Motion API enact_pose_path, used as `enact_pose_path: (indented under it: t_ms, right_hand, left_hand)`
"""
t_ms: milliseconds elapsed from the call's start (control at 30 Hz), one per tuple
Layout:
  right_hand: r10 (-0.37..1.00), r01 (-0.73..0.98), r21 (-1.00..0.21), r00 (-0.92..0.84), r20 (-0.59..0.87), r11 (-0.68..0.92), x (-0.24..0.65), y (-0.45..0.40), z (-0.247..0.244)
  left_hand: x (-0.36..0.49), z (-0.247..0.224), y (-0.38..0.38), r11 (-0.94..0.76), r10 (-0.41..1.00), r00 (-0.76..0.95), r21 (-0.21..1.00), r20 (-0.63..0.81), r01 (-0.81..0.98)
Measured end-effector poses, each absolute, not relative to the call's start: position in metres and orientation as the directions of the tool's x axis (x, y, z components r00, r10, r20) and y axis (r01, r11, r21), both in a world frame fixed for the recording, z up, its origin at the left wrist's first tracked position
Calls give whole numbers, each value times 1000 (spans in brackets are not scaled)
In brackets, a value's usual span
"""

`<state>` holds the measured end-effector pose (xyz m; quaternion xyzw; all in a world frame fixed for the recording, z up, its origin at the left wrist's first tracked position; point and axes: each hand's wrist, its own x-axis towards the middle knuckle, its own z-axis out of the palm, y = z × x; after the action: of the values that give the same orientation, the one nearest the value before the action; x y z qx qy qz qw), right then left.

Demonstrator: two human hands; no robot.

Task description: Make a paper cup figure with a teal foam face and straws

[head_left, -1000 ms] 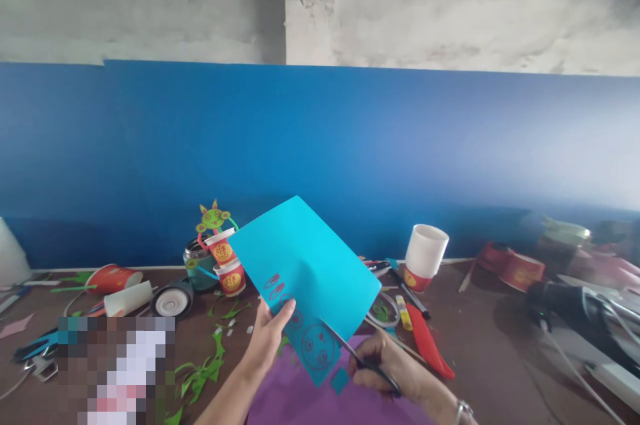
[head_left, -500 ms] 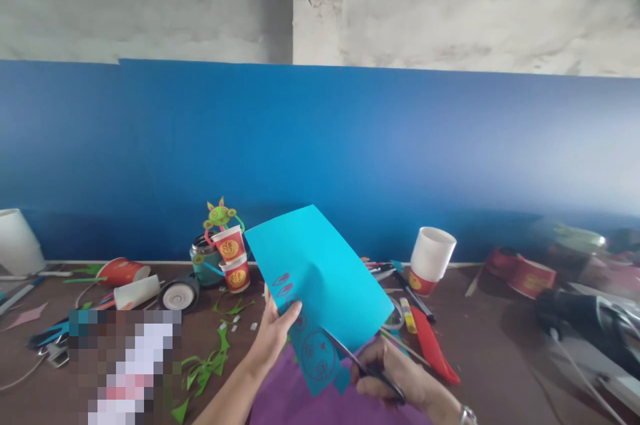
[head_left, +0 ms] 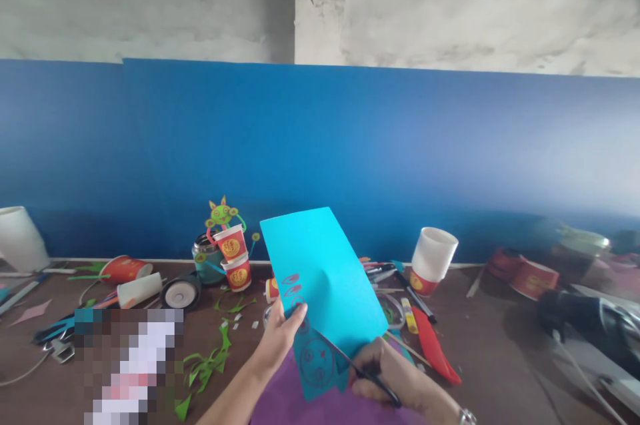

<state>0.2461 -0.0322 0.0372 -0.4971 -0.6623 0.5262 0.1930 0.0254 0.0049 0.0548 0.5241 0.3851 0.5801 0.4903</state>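
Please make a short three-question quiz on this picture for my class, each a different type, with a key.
1. True or false: the left hand holds the flat, bright blue paper sheet.

2. Which tool is in the right hand?
A) a paintbrush
B) black-handled metal scissors
C) a stapler

3. Fill in the blank: the paper figure with pointed ears above the two stacked red-and-white paper cups has a ____ head.

Key: 1. True. 2. B. 3. Green.

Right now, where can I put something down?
Widest: the brown table between the red tapered thing and the black device at right. A narrow strip lies between the green scraps and the left forearm. It's crowded around the wheel and stacked cups.
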Motion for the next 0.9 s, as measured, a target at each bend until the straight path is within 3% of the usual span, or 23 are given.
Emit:
enact_pose_path:
  t_ms: [267,400,667,900]
  right_hand:
    - [864,397,-917,-447,-233,-42,236,-35,37]
    - [868,382,-924,-448,-214,-31,232,-35,37]
    - [878,363,-931,-436,-197,-28,233,-35,32]
    - [882,300,-947,-408,-238,-117,231,-30,12]
  left_hand:
    - [29,42,4,-83,996,11,969,88,-232]
    - [30,42,3,-45,997,-71,983,33,-178]
    - [37,48,0,-210,978,-8,974,210,-85]
    - [37,54,0,-383,921,75,924,382,-9]
